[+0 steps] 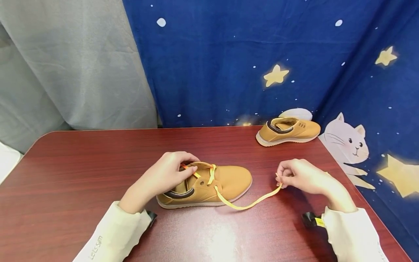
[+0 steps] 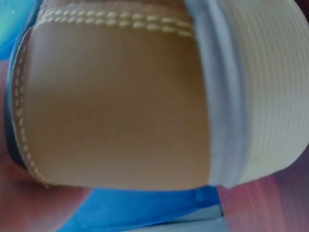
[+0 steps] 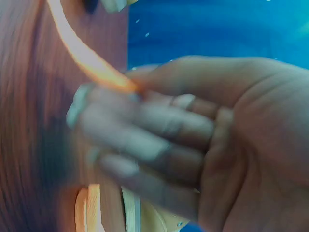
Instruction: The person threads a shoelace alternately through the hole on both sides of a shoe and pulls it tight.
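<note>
A tan low shoe (image 1: 234, 182) lies on the table with its toe to the right. My left hand (image 1: 170, 171) grips its upper by the tongue, thumb on the near side and fingers over the far side. The shoe's stitched heel (image 2: 116, 106) fills the left wrist view. A yellow-orange shoelace (image 1: 242, 208) is threaded through the front eyelets. Its long end sags to the right, where my right hand (image 1: 299, 176) pinches the tip between thumb and forefinger. In the right wrist view the lace (image 3: 82, 55) runs into the pinched fingertips, blurred.
A matching shoe without a lace (image 1: 288, 131) stands at the table's back right, toe to the right. The reddish-brown table (image 1: 82, 174) ends at a blue star-print curtain (image 1: 229, 65) and a grey curtain (image 1: 82, 65).
</note>
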Available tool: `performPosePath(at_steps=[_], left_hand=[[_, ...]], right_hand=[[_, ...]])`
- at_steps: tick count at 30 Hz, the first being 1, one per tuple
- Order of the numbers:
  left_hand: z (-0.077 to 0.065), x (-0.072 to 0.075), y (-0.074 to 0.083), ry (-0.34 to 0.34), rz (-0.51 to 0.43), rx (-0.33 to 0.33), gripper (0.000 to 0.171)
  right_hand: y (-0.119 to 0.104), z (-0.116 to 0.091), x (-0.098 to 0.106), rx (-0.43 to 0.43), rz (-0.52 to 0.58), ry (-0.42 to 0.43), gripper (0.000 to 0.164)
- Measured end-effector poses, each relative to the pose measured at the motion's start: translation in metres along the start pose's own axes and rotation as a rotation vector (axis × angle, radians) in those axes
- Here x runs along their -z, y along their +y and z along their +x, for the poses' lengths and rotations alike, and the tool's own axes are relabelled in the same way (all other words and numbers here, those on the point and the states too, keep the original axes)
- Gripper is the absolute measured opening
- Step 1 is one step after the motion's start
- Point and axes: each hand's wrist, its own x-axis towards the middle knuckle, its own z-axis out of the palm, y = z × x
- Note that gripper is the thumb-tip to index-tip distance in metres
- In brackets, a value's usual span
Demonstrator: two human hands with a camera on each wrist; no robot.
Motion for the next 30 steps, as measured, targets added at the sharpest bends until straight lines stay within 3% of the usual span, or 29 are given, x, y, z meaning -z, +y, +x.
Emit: performPosePath(at_steps=[3,6,14,19,30], left_hand=[[0.001,-0.003,-0.002,0.042,0.024,-0.021,0.01],[0.002,-0.006,-0.002,0.082,0.039,-0.034,0.008],[0.002,-0.01,-0.001,0.107,0.055,-0.04,0.008],[0.002,-0.011,0.001,0.103,0.087,-0.04,0.007],[-0.002,-0.012,0.008,0.148,0.194,-0.081,0.006]], right_hand=[[-0.008,0.001,0.0,0.114,0.102,0.021,0.007],[-0.017,0.002,0.0,0.171,0.172,0.053,0.006],[-0.046,0.001,-0.002,0.123,0.227,0.209,0.004],[-0.063,0.003,-0.008,0.113,0.323,0.292,0.005],[-0.091,0.012,-0.019,0.187,0.388,0.318,0.007]])
